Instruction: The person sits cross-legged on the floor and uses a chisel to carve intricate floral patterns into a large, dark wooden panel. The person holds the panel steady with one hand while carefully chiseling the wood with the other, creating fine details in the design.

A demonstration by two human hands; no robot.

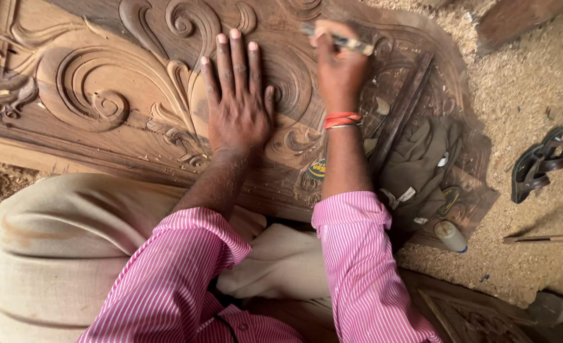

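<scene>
On the floor before us lies a carved wooden panel (103,95), its face cut with scrolls and leaf shapes. Our left hand (237,105) rests flat on the carving near the middle, palm down, its fingers (223,60) straight and slightly spread. Just to its right, our right hand (338,70) has its fingers curled tight around a slim tool (338,41), held near the panel's upper edge; its working tip is blurred and we cannot tell its kind. Red bangles (343,119) circle that wrist, and pink striped sleeves (357,254) cover both forearms. A dark folded cloth (421,159) lies on the panel's right end, beside a raised dark strip of wood (402,114). Sawdust (516,82) covers the floor to the right, where a sandal (535,165) lies well apart from the panel.
</scene>
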